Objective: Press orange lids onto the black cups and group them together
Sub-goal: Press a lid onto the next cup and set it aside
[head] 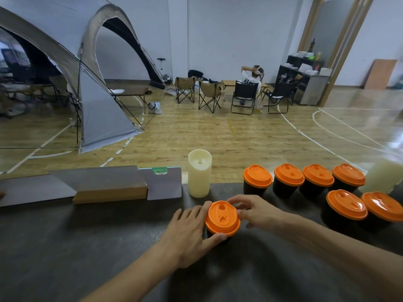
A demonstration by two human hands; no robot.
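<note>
Orange lid [222,218] sits on a black cup [214,236] near the front centre of the dark table [87,236], between my two hands. My left hand [192,229] wraps the cup from the left — thumb curled under the lid's near rim, fingers bent round the far side. My right hand [253,212] pinches the lid's right and far edge with curled fingertips. The cup itself is mostly hidden beneath the lid and my fingers; whether the lid is fully seated I cannot tell.

Six more black cups, each capped in orange, stand grouped at the right. Back row, along the table's far edge: first capped cup [257,179], second capped cup [288,179], third capped cup [317,180], fourth capped cup [348,178]. Front row, nearer me: fifth capped cup [345,207] and sixth capped cup [382,209], just beside each other. The cup in my hands stands apart from this group, to its left.

A cream pillar candle [199,173] stands upright behind my hands. Left of it — a grey folder [164,186] propped upright and a flat brown box [111,194]. A second pale cylinder [381,177] shows at the right edge, blurred.
</note>
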